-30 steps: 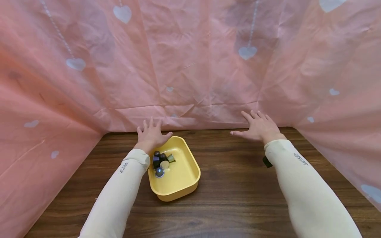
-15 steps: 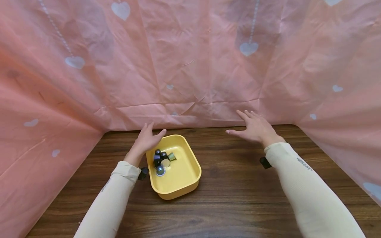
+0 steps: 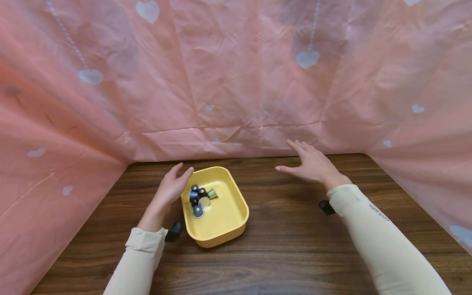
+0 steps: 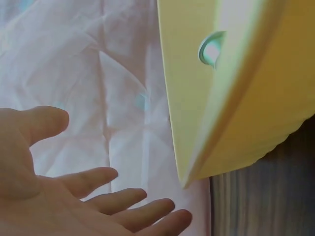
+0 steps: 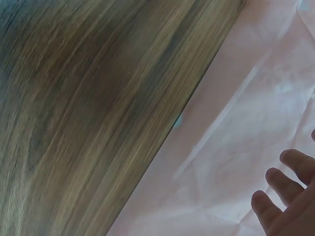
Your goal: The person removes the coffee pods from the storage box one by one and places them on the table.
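A yellow rounded-corner bin (image 3: 225, 221) stands on the wooden table, left of centre in the head view. Several small coffee capsules lie bunched at its left side, among them a green capsule (image 3: 212, 194), a tan-faced capsule (image 3: 204, 202) and a dark blue capsule (image 3: 198, 211). Beside the bin's left rim is my left hand (image 3: 171, 186), fingers extended and thumb apart, holding nothing. In the left wrist view its spread fingers show next to the bin wall, with one capsule (image 4: 211, 51) visible inside. My right hand (image 3: 313, 166) hovers over the table's right side, fingers stretched out, palm bare.
A pink cloth (image 3: 236, 82) with pale hearts hangs behind the wooden table (image 3: 280, 246) and along both sides. Dark wrist cameras sit under both cuffs, the left camera (image 3: 173, 232) close to the bin's left wall.
My left hand has drawn back and left from over the bin's far left corner to beside its rim. The right hand has shifted slightly left. The bin and capsules stay put.
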